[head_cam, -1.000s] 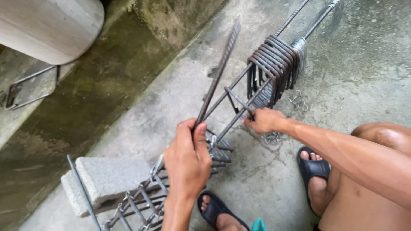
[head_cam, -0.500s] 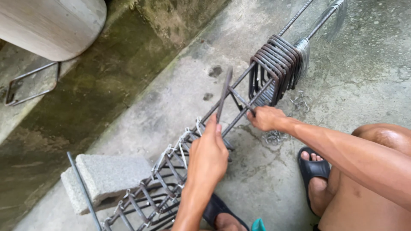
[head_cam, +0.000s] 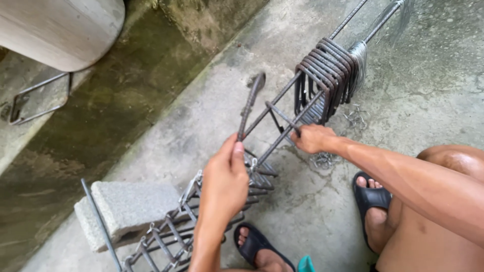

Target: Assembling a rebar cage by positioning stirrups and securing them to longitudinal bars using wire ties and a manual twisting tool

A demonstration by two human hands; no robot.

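While the left hand (head_cam: 225,177) is clamped on the handle of a hooked tying tool (head_cam: 250,105), its tip stands raised just above the upper long rebar (head_cam: 282,95) of the cage. The right hand (head_cam: 312,138) is closed on 1 loose stirrup (head_cam: 283,119), between the tied section and the bunched stirrups (head_cam: 325,75). Judged from this, good practice is to square the stirrup against both bars before hooking the wire. A concrete block (head_cam: 126,209) supports the cage.

A dark, rusty bent steel stirrup (head_cam: 250,107) is standing upright on a long ribbed steel bar (head_cam: 282,95), which is slanting toward one o'clock. At two o'clock from it, a bundle of identical rectangular stirrups (head_cam: 327,75) is hanging bunched together on the bars.
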